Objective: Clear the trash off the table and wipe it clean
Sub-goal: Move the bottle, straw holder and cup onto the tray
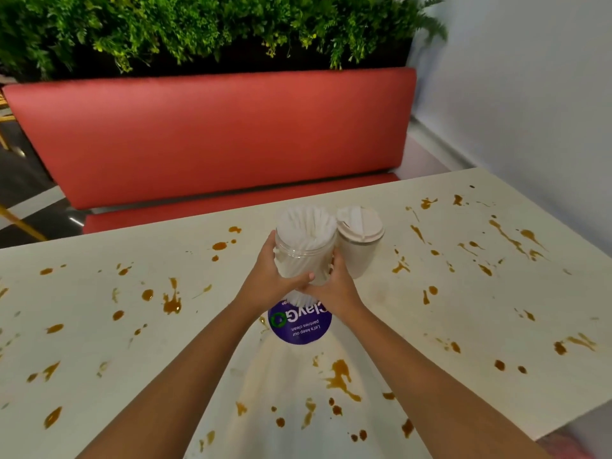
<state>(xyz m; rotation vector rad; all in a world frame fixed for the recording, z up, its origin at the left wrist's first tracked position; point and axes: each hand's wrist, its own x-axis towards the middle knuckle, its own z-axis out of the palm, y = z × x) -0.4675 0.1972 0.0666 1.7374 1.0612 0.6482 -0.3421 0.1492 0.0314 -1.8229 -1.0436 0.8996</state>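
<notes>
Both forearms reach in from the near edge to mid-table, where the left hand (266, 279) and right hand (336, 288) wrap a clear plastic jar (306, 251) packed with white paper-wrapped sticks, fingers curled round its lower wall and the left thumb across its front. I can't tell whether its base is on or above the purple round sticker (299, 327). A lidded paper cup (361, 251) stands touching the jar's right side. Brown sauce splashes (339, 376) spot the white table (99, 332) all over. This looks like the clearing step: the jar needs carrying off upright without knocking the cup, then wiping.
</notes>
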